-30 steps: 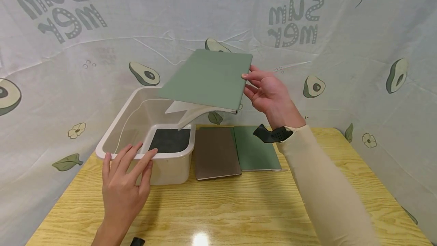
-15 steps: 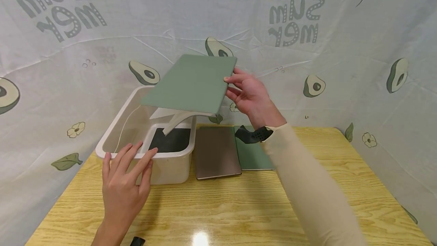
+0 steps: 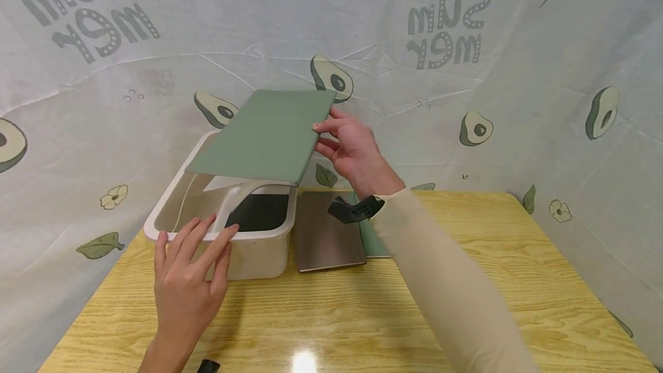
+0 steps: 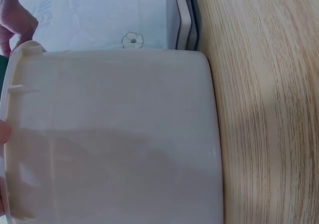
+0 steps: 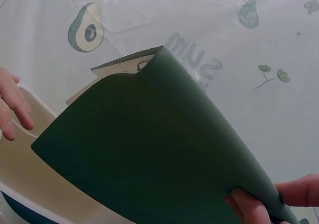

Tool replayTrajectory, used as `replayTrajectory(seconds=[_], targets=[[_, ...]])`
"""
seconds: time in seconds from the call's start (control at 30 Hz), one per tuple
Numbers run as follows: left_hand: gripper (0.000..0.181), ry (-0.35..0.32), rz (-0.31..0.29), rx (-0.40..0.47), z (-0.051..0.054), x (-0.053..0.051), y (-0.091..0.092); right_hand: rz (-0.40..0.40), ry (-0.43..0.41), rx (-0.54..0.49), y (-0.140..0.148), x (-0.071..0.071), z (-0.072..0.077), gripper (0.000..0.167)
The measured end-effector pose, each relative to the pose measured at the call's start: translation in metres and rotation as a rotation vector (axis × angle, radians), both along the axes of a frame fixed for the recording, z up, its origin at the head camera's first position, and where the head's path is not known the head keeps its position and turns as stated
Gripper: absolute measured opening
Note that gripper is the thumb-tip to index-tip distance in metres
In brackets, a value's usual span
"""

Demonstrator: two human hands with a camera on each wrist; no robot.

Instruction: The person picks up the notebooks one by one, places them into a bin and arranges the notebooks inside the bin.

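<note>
A green notebook (image 3: 264, 134) hangs tilted above the white bin (image 3: 259, 236), its lower cover and pages drooping toward the opening. My right hand (image 3: 354, 145) pinches it by the spine, thumb on one side and fingers on the other; the right wrist view shows the green cover (image 5: 134, 144) and the pages fanning apart. On the bin's near rim rest the extended fingers of my left hand (image 3: 189, 281). Inside the bin lies a dark flat item (image 3: 261, 212). The left wrist view is mostly filled by the bin's outer wall (image 4: 114, 134).
Right of the bin, a brown notebook (image 3: 328, 232) lies on the wooden table (image 3: 331, 315), beside another green notebook (image 3: 374, 242) partly hidden by my right arm. A patterned curtain (image 3: 259, 16) stands behind. A small black object (image 3: 208, 366) is at the bottom edge.
My right hand has carried the green notebook left and slightly down, from beside the bin's right part to above its opening. My left hand has stayed on the rim.
</note>
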State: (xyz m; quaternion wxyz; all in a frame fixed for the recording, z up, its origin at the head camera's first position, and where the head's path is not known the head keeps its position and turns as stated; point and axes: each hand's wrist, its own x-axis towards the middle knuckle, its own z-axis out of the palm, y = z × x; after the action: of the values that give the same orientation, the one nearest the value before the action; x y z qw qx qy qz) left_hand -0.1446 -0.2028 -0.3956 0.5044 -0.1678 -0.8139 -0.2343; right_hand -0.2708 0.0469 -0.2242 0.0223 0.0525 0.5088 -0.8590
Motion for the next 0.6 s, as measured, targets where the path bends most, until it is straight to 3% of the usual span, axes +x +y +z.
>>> replayTrajectory(seconds=[0.6], targets=[[0.032, 0.010, 0.001, -0.008, -0.003, -0.001, -0.001, -0.003, -0.022, -0.011, -0.026, -0.005, -0.014, 0.062]])
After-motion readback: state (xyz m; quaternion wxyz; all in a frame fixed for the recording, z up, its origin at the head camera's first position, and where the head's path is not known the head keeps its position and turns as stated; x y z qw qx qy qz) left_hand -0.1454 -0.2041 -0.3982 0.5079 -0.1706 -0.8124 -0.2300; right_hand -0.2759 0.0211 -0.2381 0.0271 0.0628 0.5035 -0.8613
